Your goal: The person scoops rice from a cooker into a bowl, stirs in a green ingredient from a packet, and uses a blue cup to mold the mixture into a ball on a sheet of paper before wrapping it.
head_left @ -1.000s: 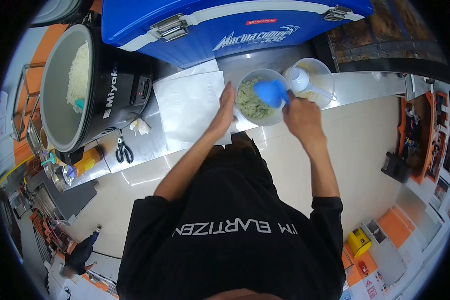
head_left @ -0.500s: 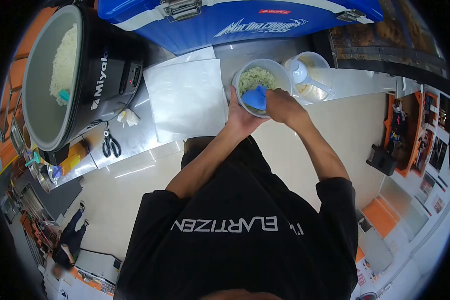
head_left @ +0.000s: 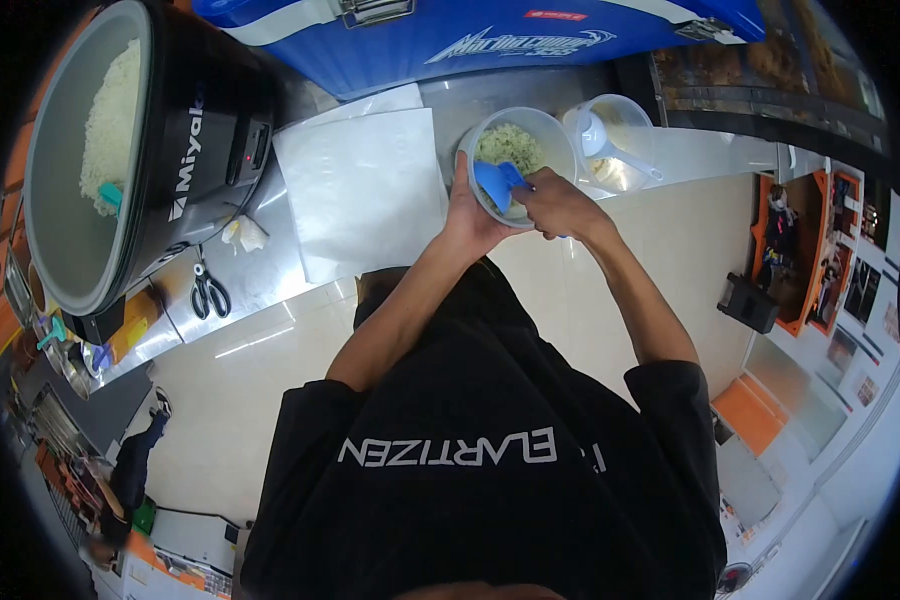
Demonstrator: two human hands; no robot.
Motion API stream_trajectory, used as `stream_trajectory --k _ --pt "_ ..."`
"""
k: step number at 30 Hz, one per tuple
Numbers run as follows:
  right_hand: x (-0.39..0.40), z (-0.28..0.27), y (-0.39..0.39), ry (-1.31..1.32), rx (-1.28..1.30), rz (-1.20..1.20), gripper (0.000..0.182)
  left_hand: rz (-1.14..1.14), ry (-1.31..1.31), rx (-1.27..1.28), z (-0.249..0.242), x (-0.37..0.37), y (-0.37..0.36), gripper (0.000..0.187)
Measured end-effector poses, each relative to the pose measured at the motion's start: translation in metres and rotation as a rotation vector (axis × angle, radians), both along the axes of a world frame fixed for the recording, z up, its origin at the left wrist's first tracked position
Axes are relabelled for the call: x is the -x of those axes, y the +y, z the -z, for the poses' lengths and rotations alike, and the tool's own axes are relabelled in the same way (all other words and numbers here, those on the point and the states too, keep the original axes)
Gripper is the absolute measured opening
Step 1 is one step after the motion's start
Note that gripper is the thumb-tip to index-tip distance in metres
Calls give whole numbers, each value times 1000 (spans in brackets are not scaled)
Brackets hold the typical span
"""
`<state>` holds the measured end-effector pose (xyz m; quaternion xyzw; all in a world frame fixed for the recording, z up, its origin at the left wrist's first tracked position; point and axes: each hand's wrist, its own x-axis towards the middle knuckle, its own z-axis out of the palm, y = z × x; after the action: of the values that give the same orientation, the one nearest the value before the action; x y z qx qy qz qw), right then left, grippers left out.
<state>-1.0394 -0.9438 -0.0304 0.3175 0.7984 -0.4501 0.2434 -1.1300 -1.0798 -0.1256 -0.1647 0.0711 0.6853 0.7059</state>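
Observation:
My left hand point(head_left: 470, 218) is wrapped round the near left side of a round translucent plastic tub point(head_left: 567, 150), steadying it on the metal counter. Inside the tub is rice with a greenish tint point(head_left: 513, 146). A blue scoop point(head_left: 492, 184) dips into the tub at its near side, against the rice. My right hand point(head_left: 560, 206) is closed on the scoop's handle, over the tub's near right rim. Part of the handle is hidden by the fingers.
Right of the tub stands a clear container point(head_left: 630, 110) with a white long-handled scoop point(head_left: 610, 148). White paper sheets point(head_left: 365, 190) lie left. Further left are scissors point(head_left: 208, 292), crumpled tissue point(head_left: 243, 234) and a rice cooker point(head_left: 210, 130). Behind is a blue cooler box point(head_left: 450, 50). Another person point(head_left: 130, 470) stands lower left.
The scoop has turned and shifted slightly left inside the tub as my right hand rotated. My left hand keeps its hold. The whole view has shifted a little, and the other person has changed posture.

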Motion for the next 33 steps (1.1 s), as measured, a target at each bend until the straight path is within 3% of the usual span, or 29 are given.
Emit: stream_trajectory --k 2,4,6,8,9,10,13,15,16,19,21,22,25,27,28,30,31,33 --pt "-6 -2 15 -12 89 18 32 20 6 18 -2 3 -2 99" --pt "-1 -23 37 -247 377 327 30 30 23 34 -1 9 1 99" --pt "-12 -30 40 -259 360 357 35 38 -4 20 2 9 0 97" --pt "-27 -26 26 578 -498 -4 42 38 -30 20 2 13 3 96" --pt "-16 -53 1 194 -548 122 46 56 -65 30 1 12 0 95" --pt "-25 -35 -13 315 -705 93 45 60 -66 30 5 11 0 95" --pt "-38 -23 -23 203 -678 52 45 55 -64 15 11 13 2 95" --pt "-46 -23 -8 506 -728 227 46 64 -47 13 9 13 -1 95" --pt "-43 -39 -1 379 -645 282 47 68 -51 20 10 12 -2 95" --pt "-35 -41 13 256 -585 208 45 80 -101 27 7 13 -1 96" --pt "-32 -17 13 111 -610 -23 42 78 -56 55 -6 17 -3 95" --pt "-32 2 10 110 -605 -17 42 83 -55 61 -3 15 -3 95" --pt "-36 57 4 173 -677 -125 40 73 -95 62 5 12 -1 95" --pt "-38 74 7 409 -714 -608 41 82 -30 50 2 14 -1 94" --pt "-34 68 8 405 -714 -598 41 92 -31 52 -4 13 -3 94" --pt "-14 30 20 -36 67 -85 41 74 43 112 -17 11 -2 96" --pt "-7 4 27 -38 69 -79 41 79 41 113 -16 9 -3 96" --pt "6 -37 43 -280 326 200 45 76 39 115 -11 8 -3 99"
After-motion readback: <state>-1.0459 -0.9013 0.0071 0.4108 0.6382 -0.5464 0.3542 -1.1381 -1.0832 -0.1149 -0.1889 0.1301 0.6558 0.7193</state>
